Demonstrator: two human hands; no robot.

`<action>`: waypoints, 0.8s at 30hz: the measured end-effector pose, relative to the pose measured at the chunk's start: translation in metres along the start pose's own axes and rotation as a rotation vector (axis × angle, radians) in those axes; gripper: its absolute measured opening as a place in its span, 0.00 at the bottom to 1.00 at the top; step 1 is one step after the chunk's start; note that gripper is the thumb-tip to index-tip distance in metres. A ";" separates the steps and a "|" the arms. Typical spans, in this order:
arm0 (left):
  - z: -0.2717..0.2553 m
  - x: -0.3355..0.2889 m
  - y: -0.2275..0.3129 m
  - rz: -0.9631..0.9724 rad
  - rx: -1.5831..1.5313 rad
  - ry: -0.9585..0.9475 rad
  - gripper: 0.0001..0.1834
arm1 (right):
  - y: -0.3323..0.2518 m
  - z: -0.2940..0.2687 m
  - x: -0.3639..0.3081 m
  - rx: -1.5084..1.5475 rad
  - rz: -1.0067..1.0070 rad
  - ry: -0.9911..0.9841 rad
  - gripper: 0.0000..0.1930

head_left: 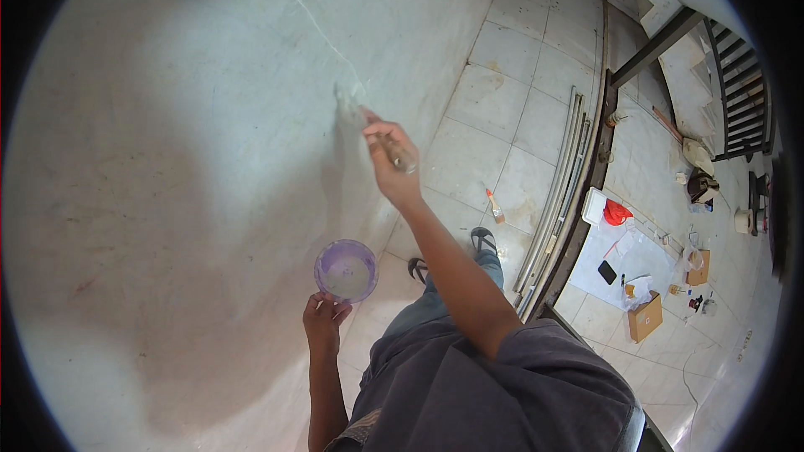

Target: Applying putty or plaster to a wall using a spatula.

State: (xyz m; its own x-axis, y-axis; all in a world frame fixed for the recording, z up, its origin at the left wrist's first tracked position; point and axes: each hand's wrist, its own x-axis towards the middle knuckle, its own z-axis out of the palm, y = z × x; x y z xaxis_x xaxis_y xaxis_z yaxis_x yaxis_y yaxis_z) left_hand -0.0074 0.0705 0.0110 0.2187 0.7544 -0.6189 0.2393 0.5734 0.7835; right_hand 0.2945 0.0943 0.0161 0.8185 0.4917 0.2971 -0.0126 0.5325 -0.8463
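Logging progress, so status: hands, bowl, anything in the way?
Left hand holding purple bowl. Right hand gripping blurred tool near wall; contact unclear. Brush on floor near feet, possible trip risk.

Pale square tiles make up the floor [473, 138], their joints dark and their faces stained in places. A paintbrush [496, 208] with a red-tipped handle lies on them, well apart from the wall, and beyond it several long metal pipes [548, 201] run side by side along a dark strip [596, 151], past which a pale sheet [582, 272] is spread over more tiles.
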 end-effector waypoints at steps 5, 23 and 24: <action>0.002 -0.001 0.000 0.007 0.001 -0.001 0.08 | 0.023 -0.023 0.019 0.110 0.083 0.253 0.05; -0.005 0.006 -0.003 -0.009 0.019 -0.026 0.08 | 0.025 -0.009 -0.008 0.097 0.128 0.077 0.06; -0.004 0.007 -0.002 -0.007 0.028 -0.023 0.08 | 0.027 -0.014 -0.008 0.175 0.161 0.115 0.05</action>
State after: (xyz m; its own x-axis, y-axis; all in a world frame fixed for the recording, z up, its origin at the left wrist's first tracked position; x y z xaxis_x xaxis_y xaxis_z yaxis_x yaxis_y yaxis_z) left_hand -0.0103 0.0756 0.0057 0.2387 0.7424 -0.6259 0.2671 0.5695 0.7774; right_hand 0.2957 0.0955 -0.0151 0.8575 0.5039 0.1040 -0.2394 0.5696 -0.7862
